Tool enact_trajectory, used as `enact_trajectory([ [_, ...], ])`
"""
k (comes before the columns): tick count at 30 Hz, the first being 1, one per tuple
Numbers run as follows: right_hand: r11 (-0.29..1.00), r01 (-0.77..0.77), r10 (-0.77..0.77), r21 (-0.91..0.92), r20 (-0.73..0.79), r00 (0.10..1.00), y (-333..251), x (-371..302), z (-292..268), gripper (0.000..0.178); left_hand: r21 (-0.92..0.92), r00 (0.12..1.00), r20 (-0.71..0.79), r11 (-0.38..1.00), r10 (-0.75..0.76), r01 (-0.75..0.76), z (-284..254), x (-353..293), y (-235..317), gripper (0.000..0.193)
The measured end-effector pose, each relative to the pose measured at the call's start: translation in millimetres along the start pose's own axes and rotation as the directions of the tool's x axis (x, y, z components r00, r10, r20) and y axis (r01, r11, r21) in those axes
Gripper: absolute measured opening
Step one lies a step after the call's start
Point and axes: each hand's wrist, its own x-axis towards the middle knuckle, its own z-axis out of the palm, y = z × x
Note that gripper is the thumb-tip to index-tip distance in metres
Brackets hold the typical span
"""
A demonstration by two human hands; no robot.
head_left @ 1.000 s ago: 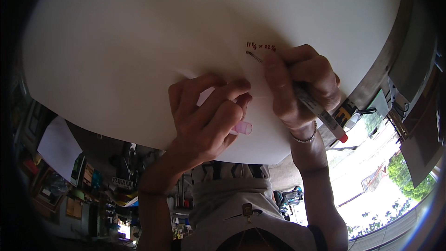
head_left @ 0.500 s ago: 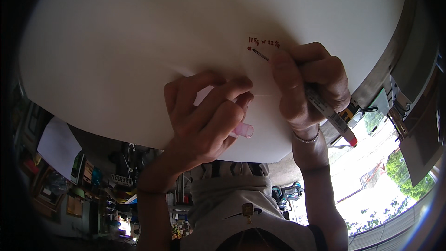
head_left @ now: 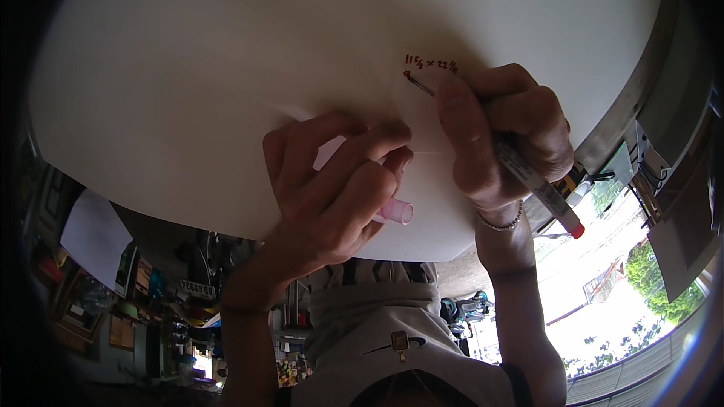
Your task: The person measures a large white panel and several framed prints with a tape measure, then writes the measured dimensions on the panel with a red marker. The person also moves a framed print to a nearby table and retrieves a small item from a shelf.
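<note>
My right hand (head_left: 513, 132) grips a slim grey-barrelled marker (head_left: 539, 185) with a red end. Its thin tip rests at the white sheet (head_left: 188, 90), beside a small line of red handwriting (head_left: 431, 64) and a short red mark below that line. On the left, my left hand (head_left: 339, 181) lies on the sheet with its fingers curled. A pink see-through tube (head_left: 397, 212), perhaps a pen cap, pokes out under the fingers on the side toward the right hand. Most of the tube is hidden by the hand. A pale pink patch also shows between two fingers.
The broad sheet ends in a near edge just before my body. A loose white paper (head_left: 94, 237) hangs at the left, above cluttered shelves. To the right are a grey ledge (head_left: 615, 124), some tools and a bright opening with greenery (head_left: 656, 286).
The marker's tip has shifted slightly left and up along the short red mark, and the right hand with it. My left hand stays practically in place.
</note>
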Motion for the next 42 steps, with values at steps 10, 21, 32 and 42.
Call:
enact_trajectory([
  [10,1.0,-0.012,0.012,0.007,0.018,1.0,-1,1,-2,0.023,-0.018,0.997,0.074,1.0,0.002,-0.001,-7,3,3,0.043],
  [21,0.996,0.063,-0.063,-0.058,0.008,0.998,-2,3,-1,0.019,-0.025,0.995,0.104,1.0,-0.005,0.007,-9,4,3,0.043],
  [32,0.992,0.102,-0.095,0.069,-0.093,0.991,7,1,6,0.018,-0.037,0.996,0.089,0.999,-0.005,0.008,-7,4,2,0.045],
  [42,0.997,0.067,-0.066,-0.047,0.026,0.997,-1,0,-3,0.019,-0.026,0.995,0.101,1.0,-0.011,0.014,-8,4,3,0.047],
])
